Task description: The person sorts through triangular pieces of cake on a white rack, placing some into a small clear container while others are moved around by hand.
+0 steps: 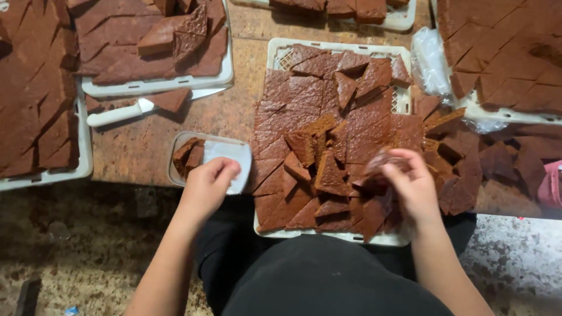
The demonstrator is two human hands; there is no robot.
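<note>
spread across a worn wooden table (146,146), largest first: at centre, a white plastic tray (275,52) heaped with brown cake cut into diamonds and triangles, some lying flat in rows, others tipped up and loose on top. at far left, another white tray (85,167) packed flat with the same brown slabs, cut off by the frame edge. at upper left, a third tray (225,73) carrying scored slabs plus a few loose pieces (175,32) stacked on top. at upper right, a fourth tray (503,114) of scored cake, with crumpled clear plastic film (430,61) beside it. just right of the central tray, loose offcuts (497,161) piled straight on the table.

below the upper-left tray, lay a white-handled knife (120,113), its blade partly hidden under a cake piece.

near the table edge, a small clear plastic container (234,153), holding a few brown pieces at its left end. left hand (206,186) rested on its near rim, fingers curled and pinching the edge.

right hand (413,187) hovered over the central tray's near right corner, fingers closed around a blurred cake piece (380,164).
</note>
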